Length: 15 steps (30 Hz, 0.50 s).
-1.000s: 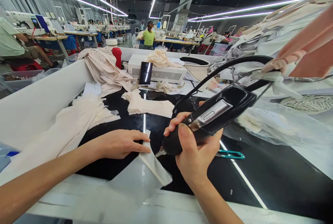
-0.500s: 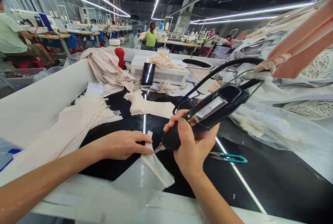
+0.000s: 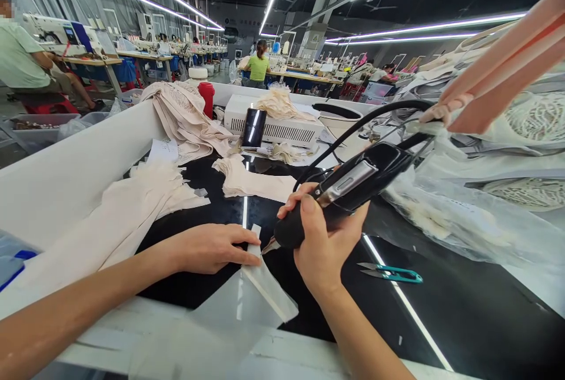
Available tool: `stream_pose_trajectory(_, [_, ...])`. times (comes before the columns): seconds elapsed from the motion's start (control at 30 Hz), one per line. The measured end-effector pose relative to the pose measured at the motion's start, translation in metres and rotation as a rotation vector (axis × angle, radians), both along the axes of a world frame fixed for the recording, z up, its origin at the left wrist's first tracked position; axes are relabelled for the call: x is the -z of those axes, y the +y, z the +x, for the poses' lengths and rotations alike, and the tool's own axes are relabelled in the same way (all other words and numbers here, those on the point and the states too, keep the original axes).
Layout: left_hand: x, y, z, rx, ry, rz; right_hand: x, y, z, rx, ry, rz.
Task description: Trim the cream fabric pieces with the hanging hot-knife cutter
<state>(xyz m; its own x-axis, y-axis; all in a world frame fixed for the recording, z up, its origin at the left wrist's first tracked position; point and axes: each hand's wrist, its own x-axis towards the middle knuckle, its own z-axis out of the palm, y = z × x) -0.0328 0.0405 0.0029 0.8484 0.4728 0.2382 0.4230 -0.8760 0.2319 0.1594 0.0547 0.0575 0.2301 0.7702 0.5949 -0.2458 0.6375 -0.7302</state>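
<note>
My right hand (image 3: 324, 239) is wrapped round a black corded handheld tool (image 3: 348, 189) with a metal plate on its side. The tool's tip points down and left, close to a pale strip of fabric (image 3: 269, 289). My left hand (image 3: 216, 247) presses the upper part of that strip onto the black tabletop (image 3: 468, 309), its fingers fairly straight. Translucent sheet material (image 3: 229, 309) lies under and beside the strip, hanging over the front edge. Teal thread snips (image 3: 392, 272) rest to the right of my right hand.
Beige fabric pieces (image 3: 128, 209) lie at the left, and a small stack (image 3: 256, 183) sits ahead. Behind it are a phone (image 3: 253, 127) and a white vented box (image 3: 291, 127). Bagged fabric (image 3: 459, 215) is at the right. A person (image 3: 258, 67) sits farther off.
The tool and my right hand have shifted very slightly left in view. My left hand keeps its place on the strip. The view has moved a little.
</note>
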Motion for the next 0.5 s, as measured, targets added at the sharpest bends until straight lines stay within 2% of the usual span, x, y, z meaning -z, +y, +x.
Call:
stream_pose_trajectory(0.23, [0.0013,-0.0011,-0.0004,-0.006,-0.025,-0.001,-0.0013,0.0057,-0.0015,0.011,0.037,0.005])
stream_pose_trajectory(0.5, [0.0012,-0.0016,-0.0022,-0.009,-0.038,-0.016,0.0019,0.0087,-0.0007,-0.002,-0.024,-0.012])
